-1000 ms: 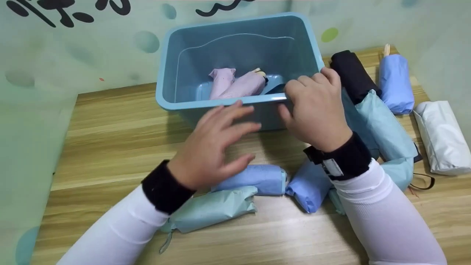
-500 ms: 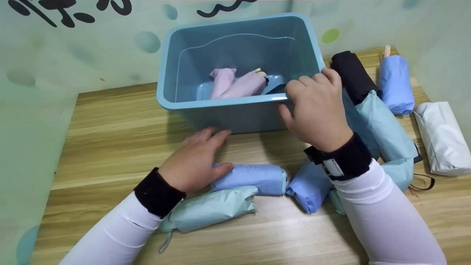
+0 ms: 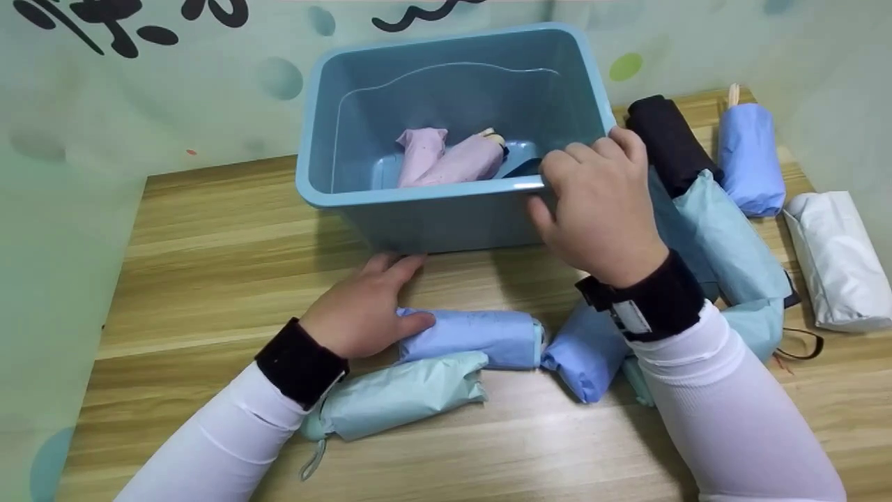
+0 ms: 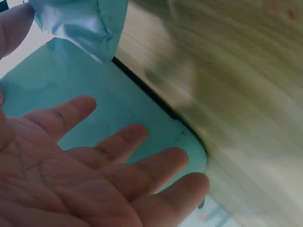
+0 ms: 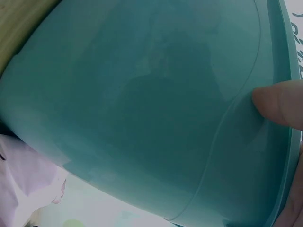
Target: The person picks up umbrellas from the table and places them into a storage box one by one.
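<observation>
While right hand [image 3: 601,209] grips bin [image 3: 453,226] — blue bundle [image 3: 481,340] by left hand [image 3: 357,312].

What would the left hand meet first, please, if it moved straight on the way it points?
The left hand would probably meet the blue bin, low on its front wall, though depth there is unclear.

L hand [image 3: 366,307] lower, fingertips [image 3: 412,262] fr bin rim [image 3: 425,196] to base [image 3: 474,244]

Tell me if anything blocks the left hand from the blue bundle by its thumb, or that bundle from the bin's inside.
Nothing visible separates the left hand from the blue bundle: the thumb overlaps its left end. The bin's near wall blocks the way in; the right hand grips the rim's near right corner.
</observation>
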{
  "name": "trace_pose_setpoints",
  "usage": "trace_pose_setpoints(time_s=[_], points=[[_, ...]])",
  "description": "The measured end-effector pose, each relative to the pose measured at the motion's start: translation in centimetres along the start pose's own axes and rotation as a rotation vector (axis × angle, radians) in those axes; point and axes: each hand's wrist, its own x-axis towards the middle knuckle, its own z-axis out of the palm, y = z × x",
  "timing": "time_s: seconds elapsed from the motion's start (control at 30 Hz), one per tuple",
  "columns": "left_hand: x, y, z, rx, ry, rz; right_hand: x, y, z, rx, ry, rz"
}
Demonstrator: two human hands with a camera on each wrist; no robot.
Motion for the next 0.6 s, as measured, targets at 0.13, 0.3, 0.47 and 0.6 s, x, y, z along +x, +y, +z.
trace_pose_setpoints(time_s=[0.13, 0.3, 0.47, 0.6], points=[[0.11, -0.38, 0.16, -0.008, -0.029, -0.010, 0.07, -0.03, -0.01, 0.002, -0.001, 0.000], [0.04, -0.51, 0.44, -0.006, -0.071, -0.001, 0.16, -0.11, -0.07, 0.008, -0.006, 0.007], [0.03, -0.43, 0.61, -0.004, -0.093, 0.006, 0.11, -0.17, -0.15, 0.012, -0.006, 0.012], [0.01, -0.47, 0.80, 0.000, -0.095, 0.019, 0.13, -0.15, -0.12, 0.007, -0.010, 0.013]])
